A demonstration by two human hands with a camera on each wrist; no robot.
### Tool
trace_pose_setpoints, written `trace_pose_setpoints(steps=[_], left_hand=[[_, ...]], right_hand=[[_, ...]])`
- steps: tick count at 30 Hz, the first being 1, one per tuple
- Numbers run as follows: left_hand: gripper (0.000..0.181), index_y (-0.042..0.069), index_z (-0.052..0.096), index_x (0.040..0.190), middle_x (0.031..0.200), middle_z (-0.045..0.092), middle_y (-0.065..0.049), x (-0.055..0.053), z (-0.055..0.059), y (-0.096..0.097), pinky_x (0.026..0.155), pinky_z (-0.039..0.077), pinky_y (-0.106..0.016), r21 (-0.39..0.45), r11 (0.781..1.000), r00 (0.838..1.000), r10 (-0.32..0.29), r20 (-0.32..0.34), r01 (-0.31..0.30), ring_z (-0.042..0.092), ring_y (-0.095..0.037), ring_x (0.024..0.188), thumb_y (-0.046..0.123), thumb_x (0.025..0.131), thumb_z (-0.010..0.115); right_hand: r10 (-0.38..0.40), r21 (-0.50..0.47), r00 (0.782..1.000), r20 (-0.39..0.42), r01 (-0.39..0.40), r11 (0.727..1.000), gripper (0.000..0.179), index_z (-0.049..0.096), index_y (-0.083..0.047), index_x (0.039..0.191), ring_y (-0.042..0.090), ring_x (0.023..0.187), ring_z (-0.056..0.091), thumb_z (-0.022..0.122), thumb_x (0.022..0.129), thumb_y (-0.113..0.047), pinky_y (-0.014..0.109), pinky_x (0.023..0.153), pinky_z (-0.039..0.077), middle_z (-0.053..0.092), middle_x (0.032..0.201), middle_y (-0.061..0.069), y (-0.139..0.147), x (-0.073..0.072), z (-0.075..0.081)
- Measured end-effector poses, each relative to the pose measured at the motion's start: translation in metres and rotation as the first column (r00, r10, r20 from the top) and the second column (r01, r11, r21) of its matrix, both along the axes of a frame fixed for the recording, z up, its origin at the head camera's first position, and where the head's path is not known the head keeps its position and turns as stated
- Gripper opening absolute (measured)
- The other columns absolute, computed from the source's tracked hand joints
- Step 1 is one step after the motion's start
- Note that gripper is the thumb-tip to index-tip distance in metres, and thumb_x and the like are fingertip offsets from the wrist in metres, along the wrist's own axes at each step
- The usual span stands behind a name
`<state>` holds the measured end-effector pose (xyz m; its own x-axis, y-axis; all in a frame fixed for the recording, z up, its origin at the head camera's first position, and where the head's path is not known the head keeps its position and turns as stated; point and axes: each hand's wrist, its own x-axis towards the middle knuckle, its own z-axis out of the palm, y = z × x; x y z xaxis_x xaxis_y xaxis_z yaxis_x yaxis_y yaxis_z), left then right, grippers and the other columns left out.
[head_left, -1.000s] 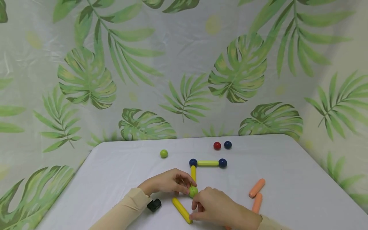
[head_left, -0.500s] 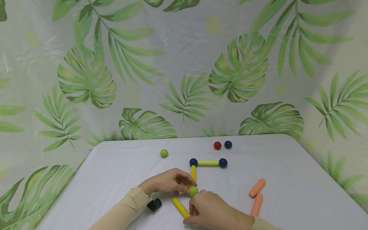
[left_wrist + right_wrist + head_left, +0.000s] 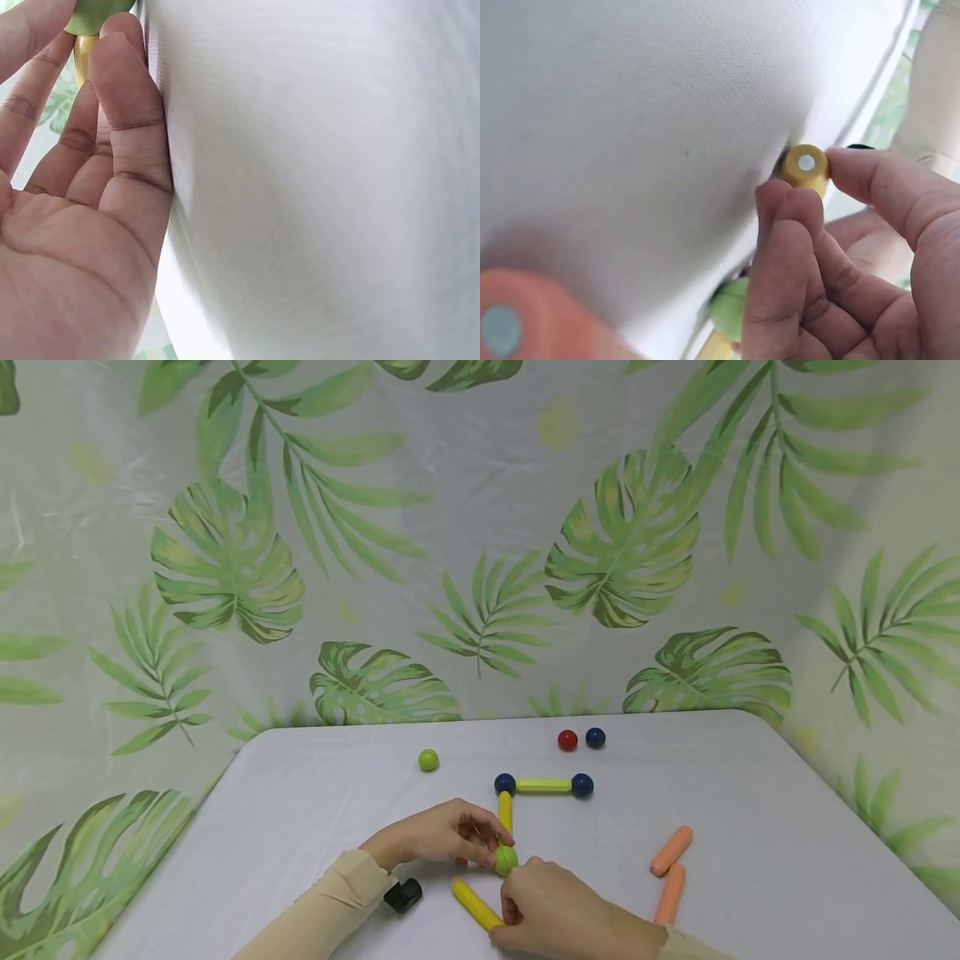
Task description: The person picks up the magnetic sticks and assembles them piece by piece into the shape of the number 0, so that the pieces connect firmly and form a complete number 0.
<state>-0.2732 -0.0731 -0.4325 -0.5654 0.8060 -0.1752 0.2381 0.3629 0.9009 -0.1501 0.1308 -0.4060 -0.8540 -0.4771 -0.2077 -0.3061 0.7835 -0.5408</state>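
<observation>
Head view showed the left hand [image 3: 435, 837] pinching a glossy green ball [image 3: 505, 858] near the white table's [image 3: 787, 877] front edge, while the right hand [image 3: 558, 910] gripped a loose yellow plastic rod [image 3: 474, 904] just beside it.

A white table [image 3: 750, 793] with rounded corners fills the lower part of the view. Behind it and at both sides hangs a pale curtain [image 3: 480, 527] printed with green leaves. The light is soft and even
</observation>
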Motion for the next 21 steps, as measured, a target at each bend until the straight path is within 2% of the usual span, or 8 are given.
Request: trace_pose_setpoints(steps=[5, 8, 15, 21], left_hand=[[0.028, 0.013, 0.079, 0.123, 0.103, 0.073, -0.008, 0.001, 0.001, 0.002, 0.062, 0.046, -0.02, -0.004, 1.0, 1.0, 0.011, 0.008, -0.011, 0.059, -0.007, 0.074, 0.006, 0.096, 0.08], [0.029, 0.014, 0.08, 0.123, 0.103, 0.073, -0.008, 0.001, 0.001, 0.002, 0.062, 0.047, -0.021, -0.012, 1.0, 1.0, 0.016, 0.01, -0.016, 0.059, -0.007, 0.074, 0.007, 0.095, 0.081], [0.029, 0.013, 0.079, 0.123, 0.103, 0.073, -0.007, 0.001, 0.001, 0.001, 0.063, 0.049, -0.022, -0.015, 1.0, 1.0, 0.019, 0.009, -0.018, 0.059, -0.008, 0.074, 0.006, 0.095, 0.081], [0.029, 0.013, 0.079, 0.124, 0.104, 0.073, -0.01, 0.0, 0.001, 0.001, 0.061, 0.046, -0.021, -0.005, 1.0, 1.0, 0.013, 0.017, -0.013, 0.058, -0.008, 0.072, 0.008, 0.096, 0.08]], right_hand=[[-0.029, -0.003, 0.998, 0.057, 0.03, 1.0, 0.027, 0.067, -0.018, 0.066, 0.006, 0.058, 0.05, 0.084, 0.087, -0.025, 0.021, 0.057, 0.042, 0.057, 0.059, -0.009, 0.013, 0.005, 0.003], [-0.053, 0.023, 0.996, 0.077, 0.051, 0.998, 0.028, 0.067, -0.019, 0.068, 0.008, 0.06, 0.05, 0.085, 0.087, -0.028, 0.022, 0.058, 0.041, 0.058, 0.062, -0.007, 0.02, 0.008, 0.005], [-0.006, 0.045, 1.0, -0.001, 0.006, 0.999, 0.029, 0.069, -0.019, 0.076, 0.006, 0.059, 0.051, 0.09, 0.086, -0.038, 0.022, 0.056, 0.043, 0.058, 0.063, -0.011, 0.012, 0.003, 0.005], [0.021, 0.112, 0.998, -0.062, -0.014, 0.994, 0.031, 0.068, -0.019, 0.076, 0.005, 0.054, 0.045, 0.09, 0.085, -0.038, 0.02, 0.053, 0.036, 0.05, 0.06, -0.011, -0.007, -0.004, 0.001]])
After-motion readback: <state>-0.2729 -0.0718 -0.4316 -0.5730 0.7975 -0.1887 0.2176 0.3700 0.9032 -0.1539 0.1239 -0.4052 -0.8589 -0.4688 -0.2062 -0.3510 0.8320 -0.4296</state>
